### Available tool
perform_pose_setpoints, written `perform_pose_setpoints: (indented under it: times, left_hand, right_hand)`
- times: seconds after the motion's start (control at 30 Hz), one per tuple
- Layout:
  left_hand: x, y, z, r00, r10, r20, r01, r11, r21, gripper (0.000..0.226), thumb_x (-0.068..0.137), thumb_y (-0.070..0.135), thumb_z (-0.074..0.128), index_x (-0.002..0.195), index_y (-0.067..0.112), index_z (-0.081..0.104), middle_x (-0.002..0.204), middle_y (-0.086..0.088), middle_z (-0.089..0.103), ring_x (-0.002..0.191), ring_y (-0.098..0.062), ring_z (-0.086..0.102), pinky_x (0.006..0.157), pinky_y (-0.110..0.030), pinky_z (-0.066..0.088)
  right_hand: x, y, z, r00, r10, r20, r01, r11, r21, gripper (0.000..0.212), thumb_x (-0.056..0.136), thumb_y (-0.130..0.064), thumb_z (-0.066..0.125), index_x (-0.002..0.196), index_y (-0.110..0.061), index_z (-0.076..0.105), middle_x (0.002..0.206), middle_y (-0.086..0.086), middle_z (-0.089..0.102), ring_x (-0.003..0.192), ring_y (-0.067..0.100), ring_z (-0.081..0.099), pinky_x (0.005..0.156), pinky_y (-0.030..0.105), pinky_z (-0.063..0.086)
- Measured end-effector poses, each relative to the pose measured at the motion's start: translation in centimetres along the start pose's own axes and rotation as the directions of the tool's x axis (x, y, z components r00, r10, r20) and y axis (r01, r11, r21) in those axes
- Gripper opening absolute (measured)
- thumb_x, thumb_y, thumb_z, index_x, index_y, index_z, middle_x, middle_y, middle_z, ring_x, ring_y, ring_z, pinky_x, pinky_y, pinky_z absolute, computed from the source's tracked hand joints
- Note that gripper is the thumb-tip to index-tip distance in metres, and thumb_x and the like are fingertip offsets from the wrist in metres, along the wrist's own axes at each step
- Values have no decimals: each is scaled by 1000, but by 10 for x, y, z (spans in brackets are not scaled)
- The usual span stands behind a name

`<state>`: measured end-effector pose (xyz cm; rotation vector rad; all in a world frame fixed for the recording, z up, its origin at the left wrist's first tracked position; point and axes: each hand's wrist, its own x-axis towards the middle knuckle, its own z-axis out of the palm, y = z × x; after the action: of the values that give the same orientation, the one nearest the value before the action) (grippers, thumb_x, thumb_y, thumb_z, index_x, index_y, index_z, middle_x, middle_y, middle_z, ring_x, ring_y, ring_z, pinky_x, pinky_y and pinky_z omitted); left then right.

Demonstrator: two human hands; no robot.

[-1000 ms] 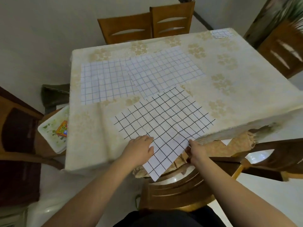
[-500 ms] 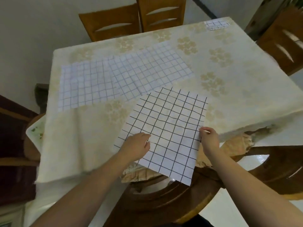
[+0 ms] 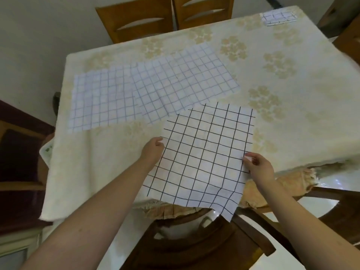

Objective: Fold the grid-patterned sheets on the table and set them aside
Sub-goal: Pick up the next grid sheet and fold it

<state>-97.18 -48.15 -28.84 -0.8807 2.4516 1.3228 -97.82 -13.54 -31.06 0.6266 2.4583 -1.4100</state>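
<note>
A white sheet with a bold black grid [image 3: 206, 152] lies at the table's near edge, its lower corner hanging past the edge. My left hand [image 3: 153, 151] grips its left edge. My right hand [image 3: 258, 167] pinches its right edge. Two paler sheets with faint blue grids lie flat further back: one at the left [image 3: 101, 103], one overlapping it in the middle [image 3: 185, 82]. A small folded grid sheet [image 3: 278, 18] rests at the far right corner.
The table [image 3: 292, 106] wears a cream cloth with floral prints. Two wooden chairs [image 3: 165, 16] stand at the far side, a dark wooden chair [image 3: 194, 240] sits right below me, and another chair [image 3: 17, 152] stands on the left.
The black-grid sheet has turned from a diamond lie to nearly square with the table. My left hand slid to its left edge and my right hand moved up its right edge.
</note>
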Motion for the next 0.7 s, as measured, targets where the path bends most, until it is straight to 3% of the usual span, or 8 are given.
perform_pose_setpoints:
  times: [0.07, 0.23, 0.33, 0.5, 0.57, 0.7]
  left_hand:
    - [14, -2, -1, 998, -32, -46, 34, 998, 44, 36, 98, 16, 47, 133, 14, 54, 110, -5, 59, 76, -15, 54, 56, -21, 42]
    - [41, 0, 2, 992, -45, -119, 63, 986, 153, 33, 93, 13, 57, 126, 9, 58, 120, -13, 61, 92, -22, 57, 76, -27, 45]
    - [55, 0, 6, 990, -59, -129, 80, 983, 168, 33, 90, 23, 64, 120, 10, 60, 121, -15, 60, 103, -30, 60, 90, -35, 50]
    - [66, 3, 11, 977, -130, -169, 157, 975, 155, 31, 93, 27, 62, 113, 5, 70, 115, -17, 69, 107, -33, 63, 93, -38, 51]
    - [65, 5, 12, 974, -151, -171, 176, 974, 140, 32, 93, 28, 62, 114, 5, 70, 117, -17, 68, 108, -34, 63, 95, -38, 50]
    - [58, 10, 13, 977, -123, -176, 137, 988, 72, 30, 93, 22, 61, 114, 1, 67, 117, -18, 66, 109, -33, 60, 92, -35, 46]
  right_hand:
    - [0, 1, 2, 1000, 5, 7, -5, 1000, 3, 17, 92, -25, 64, 109, -23, 67, 99, -2, 63, 86, 23, 61, 79, 40, 52]
    - [5, 9, 4, 1000, 4, 2, -4, 1000, 5, 17, 93, -19, 61, 107, -26, 67, 89, 8, 62, 70, 25, 57, 71, 43, 51]
    - [7, 11, 3, 1000, 1, 14, -1, 1000, 13, 19, 92, -17, 63, 109, -22, 68, 84, 3, 58, 74, 23, 57, 75, 42, 51]
    - [6, 10, 1, 999, 5, 42, -6, 1000, 31, 17, 90, -17, 67, 104, -26, 68, 82, 3, 55, 74, 23, 54, 72, 44, 51]
    - [6, 9, 0, 999, -2, 41, 1, 999, 42, 15, 89, -18, 69, 101, -26, 70, 80, 6, 50, 71, 24, 49, 64, 39, 45]
    - [5, 6, -5, 999, -25, 36, 22, 998, 67, 13, 88, -20, 70, 98, -26, 71, 80, 6, 49, 70, 23, 46, 63, 36, 40]
